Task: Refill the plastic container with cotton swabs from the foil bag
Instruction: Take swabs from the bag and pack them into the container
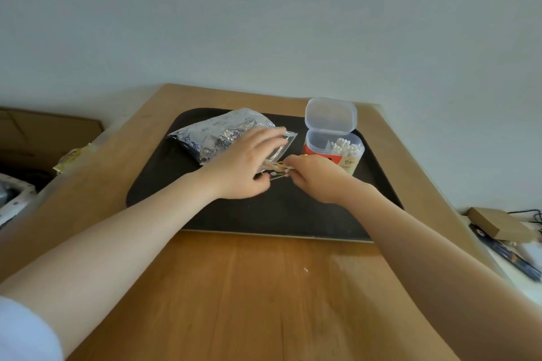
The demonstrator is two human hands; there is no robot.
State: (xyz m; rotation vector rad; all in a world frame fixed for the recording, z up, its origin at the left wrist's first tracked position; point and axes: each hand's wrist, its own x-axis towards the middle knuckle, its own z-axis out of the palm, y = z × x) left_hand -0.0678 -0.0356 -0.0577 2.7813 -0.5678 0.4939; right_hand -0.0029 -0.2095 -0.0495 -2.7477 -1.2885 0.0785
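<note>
On the desk [264, 296] my right hand [316, 179] has its grip pinched on a bundle of cotton swabs [275, 168] at the foil bag [217, 138] mouth. My left hand [243, 167] presses the bag flat, fingers straight. Beyond, the plastic container [334, 149] stands lid-up on the black tray [278, 214].

Around my work spot

I see a black tray [293, 214] lying on the wooden table [249, 296] against a pale wall [264, 9]. To my left sits a cardboard box [44, 132] and a crumpled yellowish wrapper [73, 157]. To my right, a small flat brown box [498, 223] lies beside dark cables [528, 212].
</note>
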